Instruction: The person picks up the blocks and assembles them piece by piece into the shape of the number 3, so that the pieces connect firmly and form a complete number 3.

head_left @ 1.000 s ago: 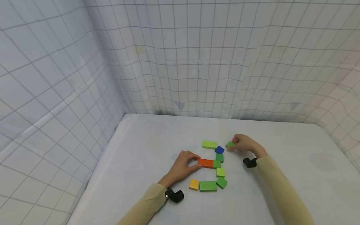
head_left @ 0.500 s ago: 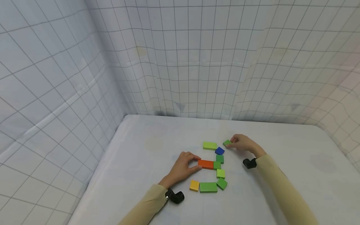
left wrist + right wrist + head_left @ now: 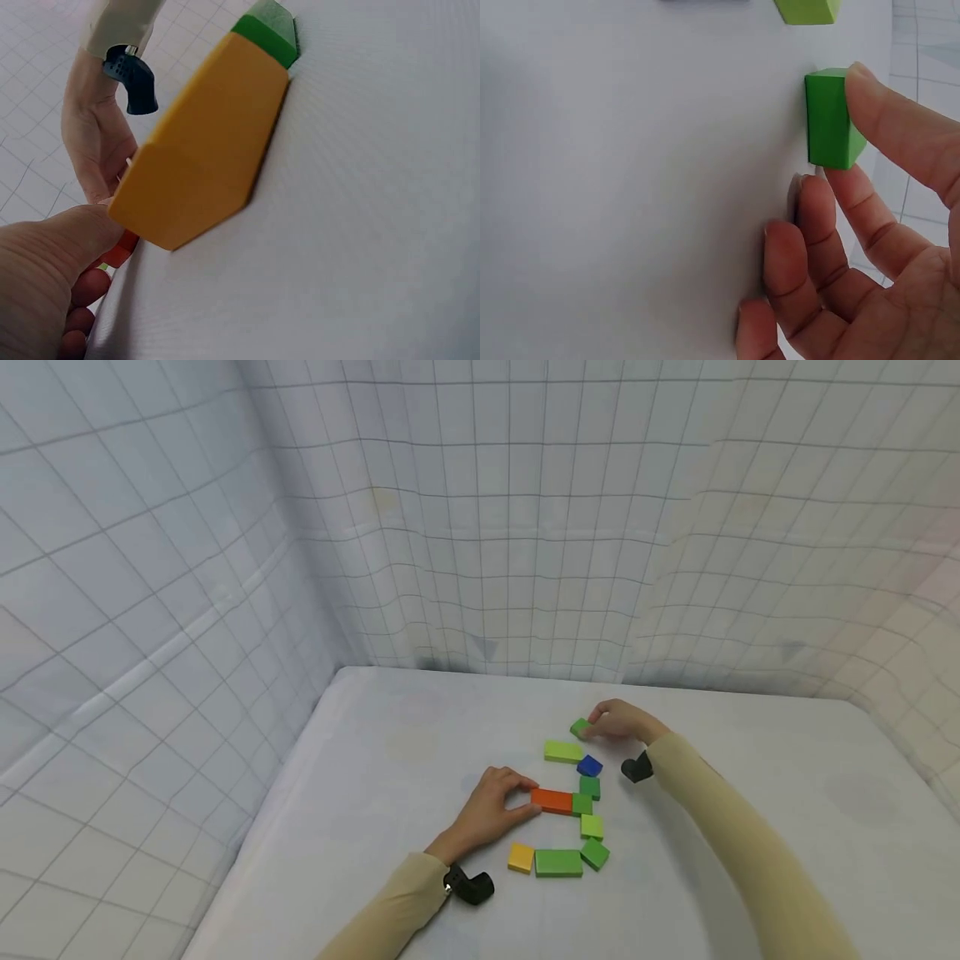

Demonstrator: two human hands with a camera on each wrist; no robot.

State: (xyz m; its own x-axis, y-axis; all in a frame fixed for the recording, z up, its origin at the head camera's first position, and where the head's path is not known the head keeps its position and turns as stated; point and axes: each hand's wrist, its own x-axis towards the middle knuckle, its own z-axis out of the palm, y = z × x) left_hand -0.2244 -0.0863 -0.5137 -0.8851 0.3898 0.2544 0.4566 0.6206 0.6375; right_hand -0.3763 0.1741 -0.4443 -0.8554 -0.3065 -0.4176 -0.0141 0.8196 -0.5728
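Note:
My left hand [image 3: 487, 808] rests on the table and pinches the left end of a red-orange block [image 3: 553, 801] between thumb and fingers. A small green block [image 3: 582, 804] adjoins that block's right end. At the far side, my right hand [image 3: 621, 721] pinches another green block [image 3: 579, 727] behind the long lime block [image 3: 563, 752]. In the right wrist view, thumb and index finger grip this green block [image 3: 829, 120] close to the table while the other fingers curl nearby. The yellow-orange block [image 3: 202, 142] looms beside my left hand in the left wrist view.
Right of the red-orange block runs a column: blue block [image 3: 589, 766], dark green block [image 3: 590, 788], lime block [image 3: 592, 827] and tilted green block [image 3: 595, 853]. A long green block [image 3: 558, 863] lies at the front. Gridded white cloth [image 3: 480, 527] walls the table's back and sides.
My right hand has carried the green block left and away from me, from right of the blue block to behind the long lime block. My left hand has stayed on the red-orange block.

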